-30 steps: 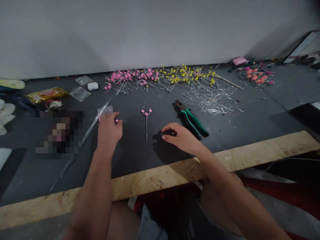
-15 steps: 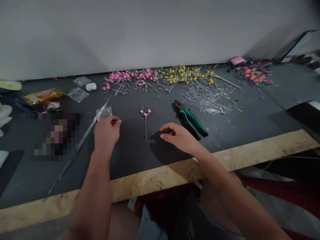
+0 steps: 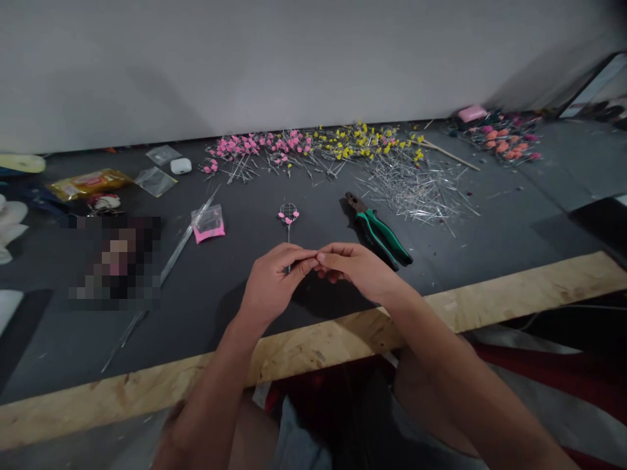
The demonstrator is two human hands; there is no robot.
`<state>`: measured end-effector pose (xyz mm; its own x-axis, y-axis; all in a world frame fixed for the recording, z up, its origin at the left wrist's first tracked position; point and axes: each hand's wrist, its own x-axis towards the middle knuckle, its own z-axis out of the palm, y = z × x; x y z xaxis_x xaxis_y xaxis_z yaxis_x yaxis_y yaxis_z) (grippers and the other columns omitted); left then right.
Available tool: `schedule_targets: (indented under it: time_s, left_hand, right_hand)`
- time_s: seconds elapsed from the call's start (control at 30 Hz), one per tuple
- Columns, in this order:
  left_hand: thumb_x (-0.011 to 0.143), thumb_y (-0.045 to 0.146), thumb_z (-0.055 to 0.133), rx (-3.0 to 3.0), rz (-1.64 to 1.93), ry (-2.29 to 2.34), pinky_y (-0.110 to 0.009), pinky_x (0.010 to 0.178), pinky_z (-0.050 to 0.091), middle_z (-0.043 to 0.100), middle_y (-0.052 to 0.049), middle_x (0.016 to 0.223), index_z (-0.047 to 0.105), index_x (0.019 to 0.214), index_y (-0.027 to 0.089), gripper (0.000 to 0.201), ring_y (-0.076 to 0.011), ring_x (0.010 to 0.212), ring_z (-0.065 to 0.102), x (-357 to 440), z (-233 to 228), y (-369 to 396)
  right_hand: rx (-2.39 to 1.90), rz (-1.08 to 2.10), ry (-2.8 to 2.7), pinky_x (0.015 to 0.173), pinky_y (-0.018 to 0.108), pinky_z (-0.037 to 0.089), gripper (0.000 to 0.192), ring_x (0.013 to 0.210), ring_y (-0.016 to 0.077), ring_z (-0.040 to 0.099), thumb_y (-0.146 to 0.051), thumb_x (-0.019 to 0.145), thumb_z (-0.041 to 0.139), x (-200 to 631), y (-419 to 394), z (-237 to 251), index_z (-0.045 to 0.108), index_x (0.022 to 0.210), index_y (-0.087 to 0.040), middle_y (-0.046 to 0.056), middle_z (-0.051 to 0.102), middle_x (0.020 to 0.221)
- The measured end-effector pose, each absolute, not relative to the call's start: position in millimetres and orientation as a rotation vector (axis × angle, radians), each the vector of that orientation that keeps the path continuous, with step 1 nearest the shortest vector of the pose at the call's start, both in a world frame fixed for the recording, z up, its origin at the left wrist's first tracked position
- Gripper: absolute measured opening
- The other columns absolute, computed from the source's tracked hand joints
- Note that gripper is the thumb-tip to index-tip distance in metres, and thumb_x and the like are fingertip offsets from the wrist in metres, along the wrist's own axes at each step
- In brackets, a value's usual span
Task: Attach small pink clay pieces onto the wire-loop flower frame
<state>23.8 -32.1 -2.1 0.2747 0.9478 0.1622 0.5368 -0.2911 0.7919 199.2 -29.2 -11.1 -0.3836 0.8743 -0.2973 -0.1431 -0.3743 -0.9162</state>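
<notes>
Left hand (image 3: 272, 284) and right hand (image 3: 362, 271) together, fingertips meeting; can't tell what, if anything, they pinch. Wire piece (image 3: 289, 220) lies at 11 o'clock from the fingertips, round mesh head far side, lower stem partly behind left hand. Probably very light; stem looks fairly stiff, thin mesh likely bends, pink bits may knock loose. Best grip: mid-stem. Pink-filled bag (image 3: 209, 225) near 9:30, green-handled pliers (image 3: 383, 238) at 2.

The left hand (image 3: 277, 281) partly hides the wire racket (image 3: 289, 220); anything pinched is indiscernible.
</notes>
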Motion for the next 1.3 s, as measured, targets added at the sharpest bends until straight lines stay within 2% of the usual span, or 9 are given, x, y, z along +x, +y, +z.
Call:
schedule_targets:
  time_s: [0.27, 0.57, 0.73, 0.83, 1.0, 1.13, 1.3]
  left_hand:
    - [0.084, 0.030, 0.056, 2.124, 0.877, 1.354, -0.025, 0.077, 0.048, 0.067, -0.002, 0.091, 0.069, 0.094, 0.024, 0.018, -0.0136, 0.084, 0.061, 26.1, 0.5, -38.8]
    - [0.084, 0.027, 0.055, 2.171, 0.928, 1.339, -0.025, 0.076, 0.049, 0.068, -0.003, 0.091, 0.069, 0.090, 0.022, 0.016, -0.0135, 0.082, 0.062, 30.3, -0.4, -41.8]
    - [0.083, 0.030, 0.056, 2.062, 1.007, 1.407, -0.024, 0.073, 0.049, 0.069, -0.001, 0.085, 0.069, 0.084, 0.022, 0.015, -0.0126, 0.077, 0.062, 26.3, 1.7, -40.7]
    - [0.083, 0.032, 0.056, 1.886, 1.008, 1.552, -0.023, 0.071, 0.049, 0.070, 0.000, 0.085, 0.068, 0.091, 0.022, 0.017, -0.0125, 0.074, 0.064, 16.1, 1.3, -35.7]
    - [0.087, 0.034, 0.049, 1.895, 0.792, 1.640, -0.028, 0.077, 0.049, 0.071, -0.002, 0.097, 0.066, 0.103, 0.024, 0.026, -0.0169, 0.084, 0.065, -2.7, -0.2, -26.9]
    - [0.087, 0.034, 0.048, 2.059, 0.579, 1.657, -0.033, 0.084, 0.047, 0.070, -0.004, 0.101, 0.068, 0.099, 0.023, 0.026, -0.0212, 0.094, 0.063, -8.1, -0.1, -24.1]
    - [0.087, 0.033, 0.048, 2.171, 0.399, 1.495, -0.032, 0.082, 0.046, 0.071, -0.003, 0.097, 0.069, 0.095, 0.023, 0.024, -0.0205, 0.089, 0.063, -9.0, -3.8, -23.3]
  right_hand:
    - [-1.095, 1.806, -1.127, 0.058, 0.023, 0.036, 0.015, 0.060, 0.0083, 0.049, -0.032, 0.074, 0.064, 197.2, -28.9, -12.2, 0.065, 0.072, -0.017, -0.002, 0.058, 0.065]
    - [-1.068, 1.778, -1.086, 0.058, 0.022, 0.039, 0.012, 0.058, 0.0082, 0.051, -0.027, 0.070, 0.062, 193.3, -27.6, -11.8, 0.061, 0.065, -0.016, -0.003, 0.058, 0.060]
    - [-1.003, 1.843, -0.997, 0.059, 0.024, 0.045, 0.010, 0.060, 0.0100, 0.058, -0.026, 0.071, 0.063, 196.3, -28.1, -9.4, 0.060, 0.067, -0.017, -0.002, 0.060, 0.060]
    - [-0.997, 1.815, -0.963, 0.059, 0.025, 0.048, 0.011, 0.063, 0.0116, 0.062, -0.027, 0.071, 0.066, 200.6, -27.9, -7.0, 0.061, 0.071, -0.018, -0.001, 0.063, 0.066]
    - [-1.026, 1.757, -0.962, 0.059, 0.025, 0.049, 0.015, 0.066, 0.0118, 0.063, -0.029, 0.070, 0.071, 202.1, -25.9, -8.8, 0.062, 0.076, -0.018, 0.000, 0.064, 0.071]
    - [-1.014, 1.732, -0.959, 0.065, 0.027, 0.050, 0.014, 0.068, 0.0110, 0.062, -0.025, 0.069, 0.071, 200.2, -24.4, -12.3, 0.062, 0.077, -0.018, -0.001, 0.064, 0.071]
    - [-0.983, 1.713, -0.959, 0.069, 0.026, 0.050, 0.019, 0.071, 0.0095, 0.060, -0.022, 0.074, 0.066, 200.2, -24.2, -13.8, 0.066, 0.093, -0.021, -0.002, 0.062, 0.074]
